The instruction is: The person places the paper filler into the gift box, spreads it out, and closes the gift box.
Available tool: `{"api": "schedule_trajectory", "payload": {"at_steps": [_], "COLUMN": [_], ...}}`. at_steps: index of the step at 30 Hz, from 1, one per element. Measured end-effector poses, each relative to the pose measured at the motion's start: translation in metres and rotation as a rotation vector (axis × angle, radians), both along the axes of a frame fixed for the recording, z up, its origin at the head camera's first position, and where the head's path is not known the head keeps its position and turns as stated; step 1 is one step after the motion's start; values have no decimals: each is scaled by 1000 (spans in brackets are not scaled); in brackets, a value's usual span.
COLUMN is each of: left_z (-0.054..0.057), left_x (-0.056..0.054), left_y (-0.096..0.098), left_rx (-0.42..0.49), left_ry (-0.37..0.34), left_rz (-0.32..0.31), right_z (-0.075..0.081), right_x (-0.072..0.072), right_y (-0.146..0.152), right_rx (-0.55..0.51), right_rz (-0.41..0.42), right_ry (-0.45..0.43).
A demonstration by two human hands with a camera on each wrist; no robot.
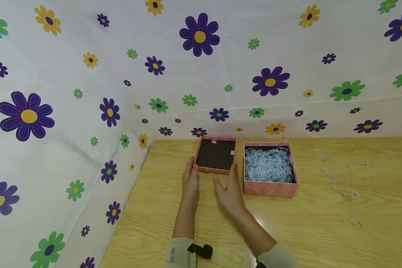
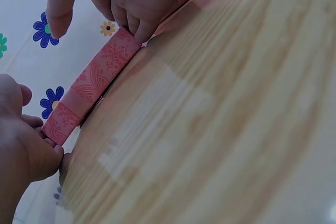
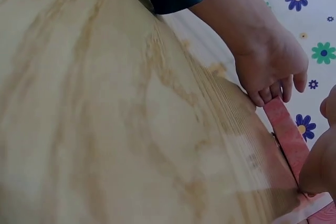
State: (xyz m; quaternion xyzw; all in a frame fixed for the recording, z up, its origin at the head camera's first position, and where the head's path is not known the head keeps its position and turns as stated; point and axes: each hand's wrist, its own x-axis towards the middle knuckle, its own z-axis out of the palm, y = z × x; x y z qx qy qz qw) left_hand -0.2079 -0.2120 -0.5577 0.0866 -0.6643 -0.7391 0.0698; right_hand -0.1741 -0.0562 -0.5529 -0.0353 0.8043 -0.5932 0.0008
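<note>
A shallow pink box lid (image 1: 215,154) lies on the table, its black inside facing up and two small pale tabs at its edges. My left hand (image 1: 190,182) rests along its left side, fingers near the front corner. On the opposite side, my right hand (image 1: 230,193) touches the right edge with fairly straight fingers, its thumb held apart. The left wrist view shows the lid's patterned pink front wall (image 2: 100,77) between both hands. Right of the lid stands a pink box (image 1: 271,189) filled with light blue shredded paper (image 1: 268,164).
Loose paper shreds (image 1: 346,192) are scattered over the right part of the wooden table (image 1: 321,230). Flower-printed white cloth (image 1: 234,67) hangs behind the table and along its left side. The box stands close beside the right hand.
</note>
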Motion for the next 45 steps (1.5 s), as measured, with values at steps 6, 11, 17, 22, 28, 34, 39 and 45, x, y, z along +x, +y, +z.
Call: {"api": "schedule_trajectory", "payload": {"at_steps": [6, 11, 17, 22, 28, 34, 39, 45], "left_z": [-1, 11, 46, 71, 93, 106, 109, 105], "left_x": [1, 6, 14, 23, 34, 44, 50, 55], "left_y": [1, -1, -4, 0, 15, 40, 58, 82], "left_rx": [-36, -94, -246, -214, -209, -199, -201, -213], "left_ry": [-10, -57, -54, -41, 27, 45, 78, 138], "left_rz": [20, 14, 7, -31, -101, -187, -261, -340], "right_z": [6, 24, 52, 77, 103, 121, 131, 130], "right_x": [1, 4, 14, 26, 33, 33, 30, 22], "right_y": [3, 7, 10, 17, 40, 75, 111, 146], "right_rx": [10, 58, 108, 115, 113, 146, 123, 110], "right_rz": [11, 15, 29, 42, 13, -28, -104, -259], "right_ry": [12, 62, 129, 154, 175, 154, 169, 133]}}
